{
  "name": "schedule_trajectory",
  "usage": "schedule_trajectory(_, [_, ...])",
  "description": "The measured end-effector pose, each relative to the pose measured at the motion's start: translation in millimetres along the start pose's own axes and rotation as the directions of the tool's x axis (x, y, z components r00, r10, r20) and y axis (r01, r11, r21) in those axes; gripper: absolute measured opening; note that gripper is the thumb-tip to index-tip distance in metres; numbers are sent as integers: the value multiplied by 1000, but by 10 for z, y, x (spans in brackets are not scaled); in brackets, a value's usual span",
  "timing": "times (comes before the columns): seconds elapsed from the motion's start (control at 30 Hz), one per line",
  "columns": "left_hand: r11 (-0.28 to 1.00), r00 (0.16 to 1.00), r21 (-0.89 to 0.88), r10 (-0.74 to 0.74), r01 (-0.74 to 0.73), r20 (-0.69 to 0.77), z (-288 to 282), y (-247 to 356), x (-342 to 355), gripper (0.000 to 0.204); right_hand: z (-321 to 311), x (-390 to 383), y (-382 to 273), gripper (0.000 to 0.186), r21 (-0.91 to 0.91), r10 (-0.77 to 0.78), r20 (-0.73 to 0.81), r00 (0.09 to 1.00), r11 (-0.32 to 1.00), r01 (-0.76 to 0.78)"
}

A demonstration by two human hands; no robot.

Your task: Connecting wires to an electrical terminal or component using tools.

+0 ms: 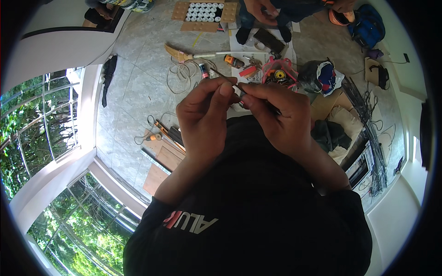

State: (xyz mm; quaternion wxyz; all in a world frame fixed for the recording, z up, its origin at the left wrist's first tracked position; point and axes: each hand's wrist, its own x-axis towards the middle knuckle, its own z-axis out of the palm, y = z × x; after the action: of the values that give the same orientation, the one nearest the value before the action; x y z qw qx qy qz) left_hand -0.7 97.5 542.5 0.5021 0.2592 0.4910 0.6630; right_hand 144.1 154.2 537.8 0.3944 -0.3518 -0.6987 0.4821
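My left hand [202,115] and my right hand [283,115] meet at chest height, both pinching a thin dark rod-like piece [221,73] that slants up to the left. A small object by my right thumb is mostly hidden by the fingers. Beyond them on the floor lie coiled pale cable [175,76], a broom [179,55], a red-and-dark tube [203,70], a yellow drill [232,61], a red hand tool [247,71] and an open pink bag [284,69] of tools.
A co-worker's hands [260,11] and legs are at the top, beside a box of white round fixtures [198,11]. Black bag [315,76] and tangled wires [373,147] lie right; boards with tools [163,163] lie left, near barred windows [37,124].
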Motion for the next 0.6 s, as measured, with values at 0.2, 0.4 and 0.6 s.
schedule_trajectory(0.2, [1000, 1000, -24, -19, 19, -10, 15, -14, -13, 16, 38, 9, 35, 16, 13, -28, -45, 999, 999, 29])
schedule_trajectory(0.4, [994, 999, -91, -53, 52, -12, 56, -28, -33, 16, -2, 4, 26, 16, 9, 23, -10, 1000, 1000, -23])
schedule_trajectory(0.6, [999, 999, -14, -45, 45, -19, 42, -28, -50, 15, 4, -4, 7, 15, 2, 21, -15, 1000, 1000, -21])
